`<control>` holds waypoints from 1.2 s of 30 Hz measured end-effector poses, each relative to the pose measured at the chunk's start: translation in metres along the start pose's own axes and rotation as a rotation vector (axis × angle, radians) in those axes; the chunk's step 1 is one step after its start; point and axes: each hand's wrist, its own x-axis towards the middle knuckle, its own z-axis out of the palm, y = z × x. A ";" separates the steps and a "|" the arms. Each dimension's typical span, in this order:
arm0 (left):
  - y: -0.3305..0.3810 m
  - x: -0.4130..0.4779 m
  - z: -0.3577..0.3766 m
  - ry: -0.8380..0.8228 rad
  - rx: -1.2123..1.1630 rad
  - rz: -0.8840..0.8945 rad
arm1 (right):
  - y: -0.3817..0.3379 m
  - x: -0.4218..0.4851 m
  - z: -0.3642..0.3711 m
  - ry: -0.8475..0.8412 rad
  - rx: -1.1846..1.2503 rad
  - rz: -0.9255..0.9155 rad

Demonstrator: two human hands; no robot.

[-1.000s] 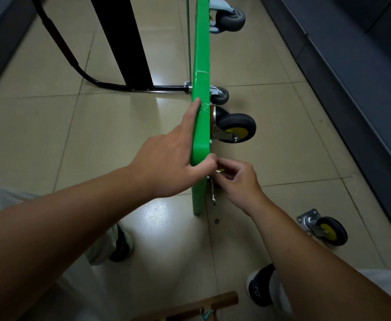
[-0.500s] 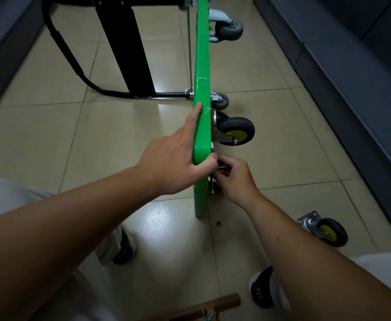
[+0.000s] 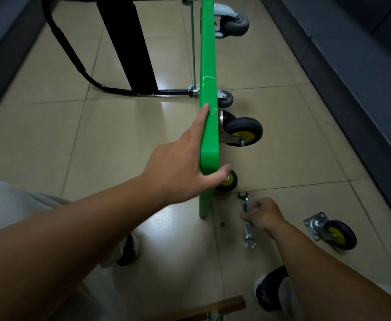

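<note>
A green cart platform [image 3: 209, 93] stands on its edge on the tiled floor. My left hand [image 3: 183, 167] holds its near top corner, fingers laid along the left face and thumb hooked over the right side. Casters are bolted to its right face: a black-and-yellow one [image 3: 243, 132] and a lower one [image 3: 228, 181] partly behind my thumb. Lower right, my right hand [image 3: 263, 214] grips a silver wrench [image 3: 246, 218] that lies lengthwise on the floor. A small nut [image 3: 222, 224] lies by the platform's foot.
A loose caster [image 3: 331, 230] with a metal plate lies on the floor at right. The cart's black folded handle [image 3: 129, 49] lies to the left. A dark wall base [image 3: 352, 89] runs along the right. My shoes [image 3: 267, 290] and a wooden piece [image 3: 224, 305] are near the bottom.
My right hand left the platform's corner and dropped to the floor, where it now grips the wrench. My left hand stays on the platform.
</note>
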 end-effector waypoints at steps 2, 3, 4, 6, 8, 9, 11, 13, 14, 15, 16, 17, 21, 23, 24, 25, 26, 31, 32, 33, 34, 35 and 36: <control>0.000 0.001 0.002 0.007 0.005 -0.005 | 0.020 0.017 0.011 -0.018 0.024 0.081; 0.000 0.000 0.002 0.007 0.005 -0.002 | 0.031 0.025 0.019 -0.017 0.039 0.116; -0.001 0.000 0.002 0.008 0.002 0.002 | 0.041 0.032 0.025 -0.009 0.059 0.146; -0.002 0.000 0.000 0.016 -0.017 -0.001 | 0.064 0.046 0.040 0.007 0.063 0.196; 0.000 0.001 0.000 0.024 -0.039 -0.004 | 0.084 0.058 0.051 -0.002 0.055 0.247; 0.000 0.001 0.000 0.026 -0.045 -0.006 | 0.099 0.069 0.058 -0.006 0.060 0.270; 0.002 0.002 0.001 0.030 -0.054 -0.010 | 0.118 0.083 0.070 -0.006 0.058 0.307; 0.002 0.003 0.002 0.037 -0.064 -0.009 | 0.111 0.079 0.075 0.001 0.065 0.316; 0.001 0.004 0.002 0.039 -0.072 -0.010 | 0.107 0.077 0.076 0.007 0.073 0.319; 0.001 0.004 0.002 0.036 -0.084 -0.013 | 0.106 0.076 0.079 0.006 0.061 0.322; 0.000 0.005 0.003 0.028 -0.096 -0.017 | 0.109 0.077 0.081 0.004 0.030 0.315; 0.000 0.006 0.003 0.023 -0.104 -0.019 | 0.111 0.077 0.083 -0.006 -0.003 0.314; 0.000 0.007 0.004 0.034 -0.116 -0.016 | 0.115 0.078 0.092 -0.011 -0.060 0.313; 0.000 0.007 0.006 0.031 -0.130 -0.021 | 0.111 0.079 0.092 -0.029 -0.111 0.305; 0.000 0.007 0.006 0.027 -0.139 -0.027 | 0.109 0.081 0.093 -0.036 -0.142 0.300; 0.000 0.007 0.006 0.023 -0.148 -0.031 | 0.107 0.081 0.093 -0.026 -0.148 0.310; -0.001 0.007 0.007 0.021 -0.152 -0.032 | 0.105 0.082 0.093 -0.020 -0.155 0.313; -0.001 0.005 0.006 0.027 -0.128 -0.018 | 0.093 0.074 0.083 -0.025 -0.203 0.279; 0.000 0.006 0.006 0.026 -0.124 -0.018 | 0.083 0.073 0.072 -0.056 -0.170 0.285; 0.001 0.006 0.007 0.029 -0.117 -0.022 | 0.068 0.073 0.060 -0.086 -0.105 0.288; 0.002 0.006 0.007 0.036 -0.107 -0.026 | 0.048 0.075 0.044 -0.101 -0.039 0.255; 0.002 0.005 0.006 0.042 -0.099 -0.029 | 0.022 0.073 0.027 -0.089 0.014 0.181; 0.003 0.004 0.006 0.046 -0.091 -0.026 | -0.008 0.068 0.008 -0.057 0.063 0.074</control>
